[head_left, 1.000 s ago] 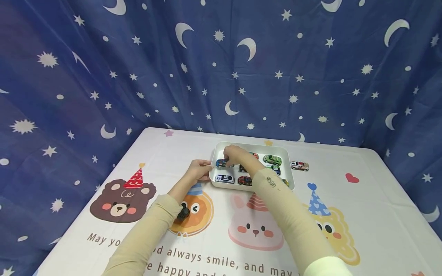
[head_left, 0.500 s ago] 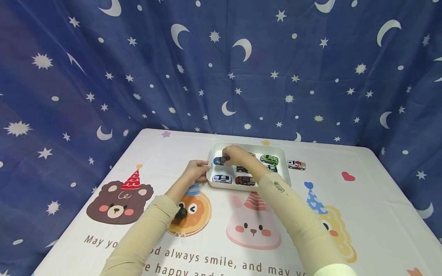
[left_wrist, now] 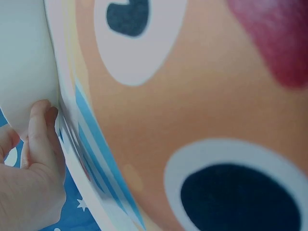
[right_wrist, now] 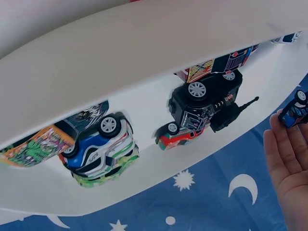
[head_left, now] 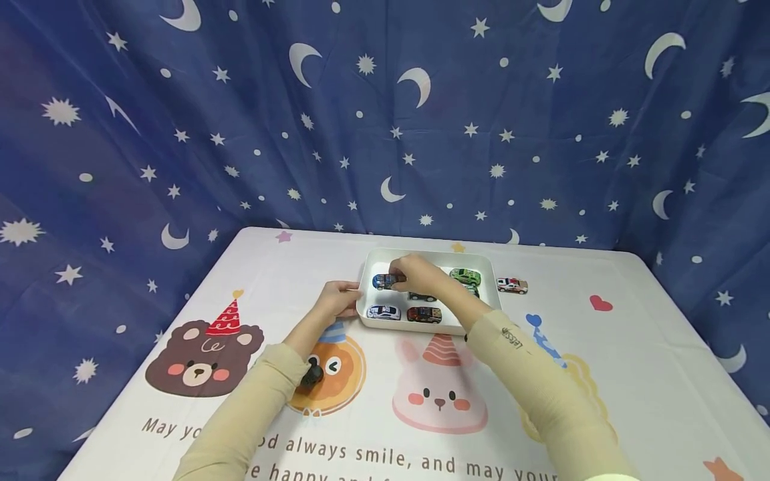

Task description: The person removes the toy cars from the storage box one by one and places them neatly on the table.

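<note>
A white tray (head_left: 409,327) holding several small toy cars stands on the table. My left hand (head_left: 338,300) grips its left end, thumb higher and fingers lower on the wall, as the left wrist view also shows. My right hand (head_left: 416,272) reaches over the tray and pinches a blue toy car (head_left: 383,282) by its right end. In the right wrist view this blue toy car (right_wrist: 294,109) sits at the fingertips, apparently raised off the tray floor. A white car (head_left: 383,312) and a red-and-black car (head_left: 424,314) lie along the near wall. The right forearm hides the tray's near right part.
A black toy vehicle (right_wrist: 199,108) and a white, blue and green car (right_wrist: 101,149) lie in the tray. A green car (head_left: 465,276) is at its far right. Outside, right of the tray, lies a white-and-red toy pickup (head_left: 512,286). A blue curtain (head_left: 385,133) hangs behind the table.
The head view has shifted slightly, so the scene sits further left. My right hand has taken hold of the blue car and moved it a little. The left hand stays at the tray's end.
</note>
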The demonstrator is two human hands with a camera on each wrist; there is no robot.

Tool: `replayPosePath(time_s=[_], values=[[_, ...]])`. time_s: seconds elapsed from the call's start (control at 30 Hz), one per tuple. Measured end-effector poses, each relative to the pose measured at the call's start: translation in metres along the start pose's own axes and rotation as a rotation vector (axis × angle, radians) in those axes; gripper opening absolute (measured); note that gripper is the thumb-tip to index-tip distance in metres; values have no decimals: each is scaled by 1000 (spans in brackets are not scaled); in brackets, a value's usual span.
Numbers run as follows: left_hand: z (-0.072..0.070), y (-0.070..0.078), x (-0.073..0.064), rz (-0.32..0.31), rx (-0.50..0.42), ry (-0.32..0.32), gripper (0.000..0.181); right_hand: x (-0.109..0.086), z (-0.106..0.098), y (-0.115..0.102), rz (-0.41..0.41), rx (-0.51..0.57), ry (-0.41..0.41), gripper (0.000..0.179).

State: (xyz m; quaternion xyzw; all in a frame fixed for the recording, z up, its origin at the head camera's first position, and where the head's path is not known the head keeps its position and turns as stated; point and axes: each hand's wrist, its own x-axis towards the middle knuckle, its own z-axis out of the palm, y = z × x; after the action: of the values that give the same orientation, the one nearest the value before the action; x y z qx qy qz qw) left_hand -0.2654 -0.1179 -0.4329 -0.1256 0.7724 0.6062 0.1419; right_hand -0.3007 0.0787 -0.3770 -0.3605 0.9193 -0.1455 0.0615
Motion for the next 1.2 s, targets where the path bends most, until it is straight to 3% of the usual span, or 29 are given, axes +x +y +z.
replayPosePath(time_s=[0.47, 0.63, 0.83, 1.2], values=[[-4, -1, 2, 0, -19, 2, 40, -33, -12, -4, -84, 0, 83, 17], [-4, -1, 3, -8, -34, -30, 41, -50, -13, 0, -51, -2, 110, 23], [-3, -1, 2, -37, -58, -36, 42, -69, -16, 9, 12, 16, 88, 35], [-2, 4, 3, -35, -16, -38, 44, -98, -15, 31, 30, -18, 133, 28]])
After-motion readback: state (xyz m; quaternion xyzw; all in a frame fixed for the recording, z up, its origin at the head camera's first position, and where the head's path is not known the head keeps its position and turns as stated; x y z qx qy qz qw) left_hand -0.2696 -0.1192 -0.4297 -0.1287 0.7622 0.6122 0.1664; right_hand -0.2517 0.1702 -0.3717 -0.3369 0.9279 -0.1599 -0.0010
